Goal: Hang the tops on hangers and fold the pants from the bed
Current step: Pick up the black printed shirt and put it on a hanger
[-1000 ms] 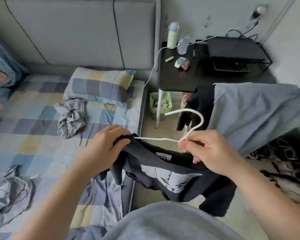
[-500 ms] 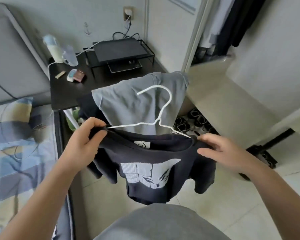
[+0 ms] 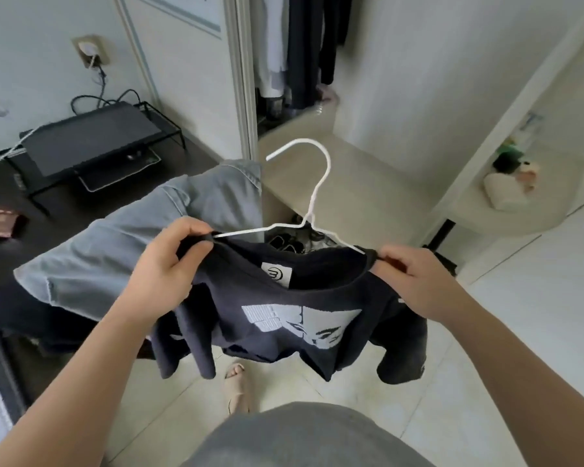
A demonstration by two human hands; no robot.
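Black top [image 3: 284, 318], now seated on the white wire hanger [image 3: 312, 197] and pinched at both shoulders by our left hand [image 3: 164, 267] and right hand [image 3: 415, 281], held near us as we swing right toward the far wardrobe [image 3: 297, 55].

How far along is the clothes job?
Done: the black T-shirt sits on the white hanger. In hand: left hand and right hand pinch its shoulders. Left: hanging it in the closet; the grey garment behind shows no hanger; bed out of view.

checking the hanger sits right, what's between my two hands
Head view: the white wire hanger, threaded through the black printed t-shirt, spans from left hand to right hand.
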